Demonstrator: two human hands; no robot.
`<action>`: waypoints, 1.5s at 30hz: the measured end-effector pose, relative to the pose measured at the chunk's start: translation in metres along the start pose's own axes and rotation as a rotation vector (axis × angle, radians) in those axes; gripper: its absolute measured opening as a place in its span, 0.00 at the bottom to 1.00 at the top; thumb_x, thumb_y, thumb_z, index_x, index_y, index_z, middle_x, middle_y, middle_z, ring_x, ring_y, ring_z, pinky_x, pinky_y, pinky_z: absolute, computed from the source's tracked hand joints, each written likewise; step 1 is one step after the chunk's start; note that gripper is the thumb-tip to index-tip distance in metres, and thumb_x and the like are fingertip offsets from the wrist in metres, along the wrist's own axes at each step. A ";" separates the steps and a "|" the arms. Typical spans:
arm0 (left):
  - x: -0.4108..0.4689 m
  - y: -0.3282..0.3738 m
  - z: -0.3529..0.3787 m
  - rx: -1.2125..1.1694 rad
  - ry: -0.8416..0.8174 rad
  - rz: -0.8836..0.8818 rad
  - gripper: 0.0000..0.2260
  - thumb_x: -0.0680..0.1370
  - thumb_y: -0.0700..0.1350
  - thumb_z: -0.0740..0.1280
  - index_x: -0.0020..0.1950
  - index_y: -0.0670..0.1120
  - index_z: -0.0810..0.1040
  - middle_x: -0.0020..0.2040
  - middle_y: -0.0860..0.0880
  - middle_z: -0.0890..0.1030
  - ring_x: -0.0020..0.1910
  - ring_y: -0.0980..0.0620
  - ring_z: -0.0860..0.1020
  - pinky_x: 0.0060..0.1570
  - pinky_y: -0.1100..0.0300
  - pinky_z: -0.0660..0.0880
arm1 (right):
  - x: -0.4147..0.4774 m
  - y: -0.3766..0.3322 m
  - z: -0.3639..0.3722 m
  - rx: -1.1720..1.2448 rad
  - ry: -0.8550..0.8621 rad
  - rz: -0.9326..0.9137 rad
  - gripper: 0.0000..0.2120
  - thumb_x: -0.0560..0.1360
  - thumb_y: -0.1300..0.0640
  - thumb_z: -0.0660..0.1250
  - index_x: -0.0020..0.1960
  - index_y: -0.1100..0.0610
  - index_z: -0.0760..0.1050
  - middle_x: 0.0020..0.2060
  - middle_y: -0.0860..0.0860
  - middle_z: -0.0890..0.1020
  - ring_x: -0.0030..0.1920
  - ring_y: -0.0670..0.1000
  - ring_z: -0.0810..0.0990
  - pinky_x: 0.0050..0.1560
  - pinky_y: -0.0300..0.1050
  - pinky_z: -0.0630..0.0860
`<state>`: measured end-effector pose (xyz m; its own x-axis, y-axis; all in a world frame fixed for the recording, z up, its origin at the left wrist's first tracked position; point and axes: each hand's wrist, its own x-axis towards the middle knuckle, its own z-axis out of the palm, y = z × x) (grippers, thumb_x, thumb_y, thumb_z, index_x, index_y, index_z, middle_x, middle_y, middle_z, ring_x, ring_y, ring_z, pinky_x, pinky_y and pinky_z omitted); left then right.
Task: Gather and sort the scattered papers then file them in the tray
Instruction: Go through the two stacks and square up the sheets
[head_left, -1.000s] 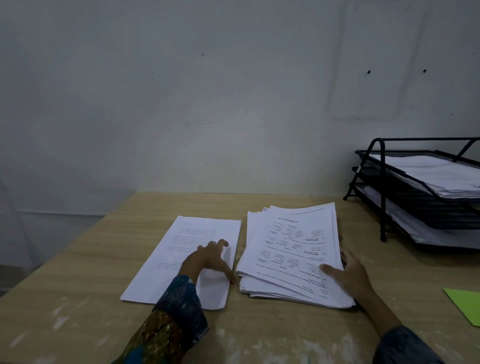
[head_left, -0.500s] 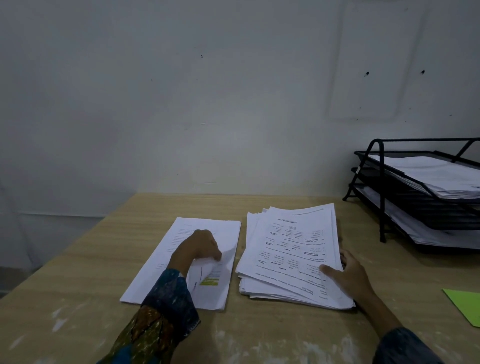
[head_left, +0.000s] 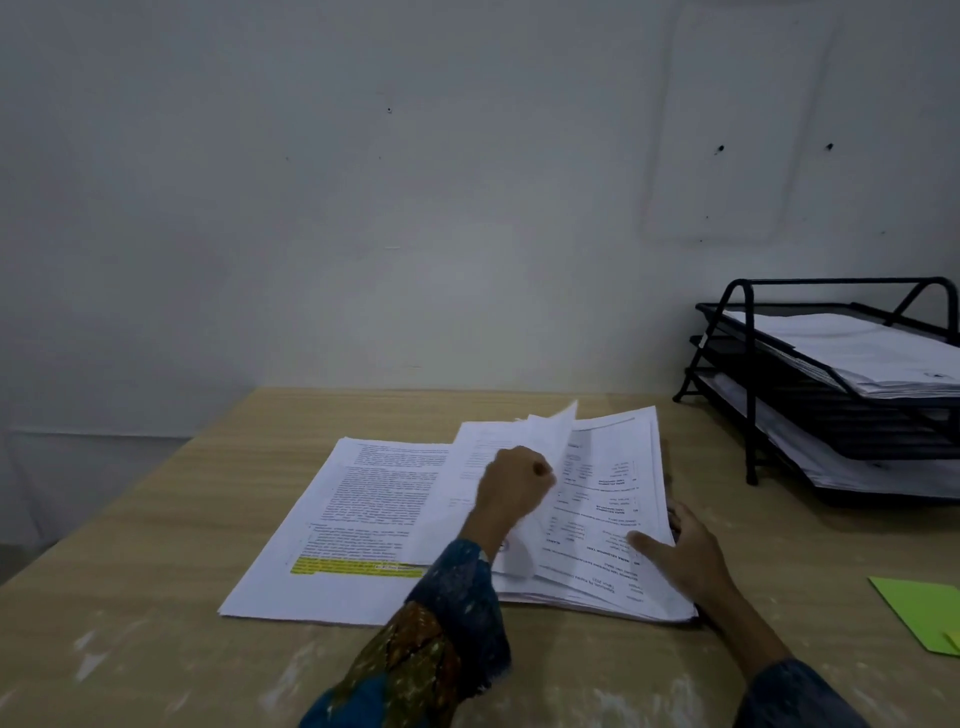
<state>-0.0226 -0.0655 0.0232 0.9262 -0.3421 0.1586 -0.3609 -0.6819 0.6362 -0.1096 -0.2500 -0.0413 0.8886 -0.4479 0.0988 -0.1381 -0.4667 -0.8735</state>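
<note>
Now left hand (head_left: 514, 483) has carried a pinched sheet (head_left: 545, 441) onto the stack (head_left: 618, 519), apparently gripped, right hand (head_left: 680, 556) flat, open on it

Sheet (head_left: 498, 483), white, printed, lifted & curled, top edge bent up off the table, held over the gap btwn the two piles, partly covering both.

Left pile (head_left: 332, 525): thin, white, flat on table, angled w/ far end leaning right. Top page dense text in blocks, yellow highlighted band near its near edge.

Right stack (head_left: 618, 525): thicker, white, edges fanned & uneven, top page a form-like print w/ short lines, text upside down to the viewer. Just beside left pile, edges about touching.

Tray (head_left: 748, 384): black wire, three tiers, far right by the wall. White papers (head_left: 862, 353) in top tier, more in the bottom tier; middle tier too dark to tell.
</note>
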 end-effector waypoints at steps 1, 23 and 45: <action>0.000 0.006 0.009 -0.040 -0.032 -0.001 0.11 0.77 0.44 0.64 0.54 0.40 0.81 0.54 0.43 0.83 0.52 0.47 0.80 0.51 0.60 0.73 | 0.000 0.000 0.000 -0.004 0.002 0.002 0.24 0.71 0.59 0.72 0.65 0.60 0.69 0.58 0.57 0.79 0.46 0.50 0.76 0.39 0.37 0.72; -0.008 -0.053 -0.016 0.080 -0.020 -0.077 0.16 0.73 0.34 0.64 0.59 0.45 0.77 0.60 0.45 0.79 0.58 0.48 0.76 0.59 0.53 0.74 | 0.002 0.006 -0.005 -0.019 0.001 0.032 0.31 0.68 0.55 0.75 0.67 0.61 0.67 0.62 0.58 0.77 0.51 0.51 0.75 0.51 0.44 0.73; -0.014 -0.106 -0.060 0.379 -0.212 -0.337 0.26 0.67 0.56 0.74 0.58 0.43 0.75 0.63 0.44 0.75 0.62 0.46 0.74 0.60 0.56 0.71 | 0.002 0.003 -0.003 -0.014 0.010 0.019 0.30 0.69 0.57 0.74 0.67 0.61 0.67 0.63 0.58 0.76 0.59 0.57 0.76 0.51 0.43 0.71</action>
<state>0.0088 0.0502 -0.0014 0.9691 -0.1606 -0.1873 -0.0986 -0.9480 0.3027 -0.1093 -0.2543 -0.0419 0.8816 -0.4639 0.0870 -0.1611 -0.4689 -0.8685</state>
